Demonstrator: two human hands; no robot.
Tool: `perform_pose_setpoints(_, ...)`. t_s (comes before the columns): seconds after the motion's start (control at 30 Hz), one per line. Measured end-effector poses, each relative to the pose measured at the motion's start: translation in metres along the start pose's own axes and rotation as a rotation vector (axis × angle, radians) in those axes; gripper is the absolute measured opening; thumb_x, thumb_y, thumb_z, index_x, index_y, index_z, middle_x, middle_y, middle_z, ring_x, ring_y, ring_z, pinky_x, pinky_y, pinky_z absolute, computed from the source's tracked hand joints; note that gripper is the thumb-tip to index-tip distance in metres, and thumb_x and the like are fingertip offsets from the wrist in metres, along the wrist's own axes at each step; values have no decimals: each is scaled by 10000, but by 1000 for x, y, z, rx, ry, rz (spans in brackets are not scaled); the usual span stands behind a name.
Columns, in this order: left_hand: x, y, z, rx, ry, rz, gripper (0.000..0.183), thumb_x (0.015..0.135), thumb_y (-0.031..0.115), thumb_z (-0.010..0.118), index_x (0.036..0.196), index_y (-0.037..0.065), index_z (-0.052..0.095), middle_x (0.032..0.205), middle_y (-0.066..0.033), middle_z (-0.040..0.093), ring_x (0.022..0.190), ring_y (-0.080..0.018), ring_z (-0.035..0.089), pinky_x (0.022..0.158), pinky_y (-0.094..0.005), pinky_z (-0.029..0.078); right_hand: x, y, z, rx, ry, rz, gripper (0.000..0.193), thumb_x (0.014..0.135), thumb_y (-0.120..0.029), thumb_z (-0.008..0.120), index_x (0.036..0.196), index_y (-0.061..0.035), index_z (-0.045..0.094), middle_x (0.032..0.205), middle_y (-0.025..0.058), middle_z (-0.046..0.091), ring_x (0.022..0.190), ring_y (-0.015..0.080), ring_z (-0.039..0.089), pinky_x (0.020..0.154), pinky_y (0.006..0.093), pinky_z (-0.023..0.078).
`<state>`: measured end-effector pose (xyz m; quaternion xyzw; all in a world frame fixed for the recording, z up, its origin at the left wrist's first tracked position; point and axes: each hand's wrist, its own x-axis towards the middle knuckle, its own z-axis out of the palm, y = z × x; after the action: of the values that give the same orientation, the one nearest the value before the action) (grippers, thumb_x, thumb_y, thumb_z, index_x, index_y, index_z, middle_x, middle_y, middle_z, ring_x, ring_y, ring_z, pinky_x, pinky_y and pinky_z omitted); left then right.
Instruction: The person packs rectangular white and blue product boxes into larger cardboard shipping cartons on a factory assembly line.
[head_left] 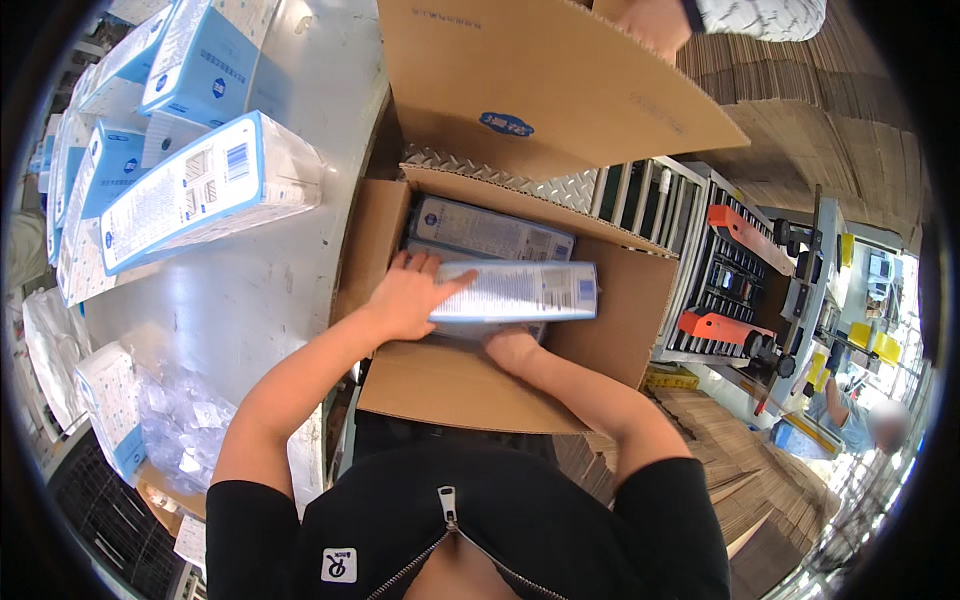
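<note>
A long white-and-blue package is held level over the open cardboard carton in front of me. My left hand grips its left end, the thumb lying across the top face. My right hand holds it from the near side, with the fingertips hidden underneath. Inside the carton lies a similar package along the far wall. Whatever lies lower in the carton is mostly covered by the held package and my hands.
Several white-and-blue packages stand on the metal table at left, near clear plastic wrapping. Another person's hand is at the raised carton flap. A roller conveyor with orange parts and stacked flat cardboard are at right.
</note>
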<state>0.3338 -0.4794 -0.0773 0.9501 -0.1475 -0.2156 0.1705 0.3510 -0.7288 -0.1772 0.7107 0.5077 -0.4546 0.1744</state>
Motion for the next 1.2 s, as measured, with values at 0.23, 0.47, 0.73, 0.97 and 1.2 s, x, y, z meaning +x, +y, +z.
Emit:
perform_pose_setpoints(0.23, -49, 13, 35, -469, 30, 255, 704, 720, 222, 663, 1365, 154, 390, 1282, -181, 438, 1138, -342, 436, 952, -463, 320, -123, 17, -181, 1234, 21, -178, 188, 911, -180, 482, 853, -44, 597, 683, 58, 594, 676, 129, 584, 609, 272, 466)
perform_pose_setpoints(0.47, -60, 24, 36, -428, 181, 160, 533, 758, 182, 611, 1267, 90, 482, 1314, -167, 451, 1229, -322, 414, 1063, -509, 235, 82, 6, -115, 1885, -27, -133, 199, 951, -176, 446, 909, -55, 599, 740, 12, 570, 633, 72, 532, 516, 186, 416)
perform_pose_setpoints(0.73, -164, -44, -116, 68, 737, -275, 710, 638, 157, 728, 1294, 91, 465, 1322, -192, 452, 1287, -346, 366, 1057, -548, 226, 157, -19, -123, 640, 354, 254, 378, 817, -392, 604, 943, -41, 666, 957, 183, 652, 910, 320, 632, 734, 420, 498)
perform_pose_setpoints(0.97, -168, -144, -164, 75, 360, -522, 983, 561, 307, 789, 1375, 22, 317, 1018, -207, 556, 958, -354, 546, 849, -444, 419, 58, -40, -170, 831, 633, -71, 335, 835, -334, 554, 703, -40, 646, 698, 193, 613, 644, 367, 596, 630, 434, 473)
perform_pose_setpoints(1.2, -218, -225, -207, 237, 687, -586, 1016, 559, 423, 795, 1374, 48, 317, 1269, -246, 451, 1220, -379, 404, 1023, -469, 312, -51, -139, -343, -179, 900, -635, 717, 675, -167, 679, 1339, -152, 410, 1238, 151, 479, 1245, 314, 389, 1044, 480, 249)
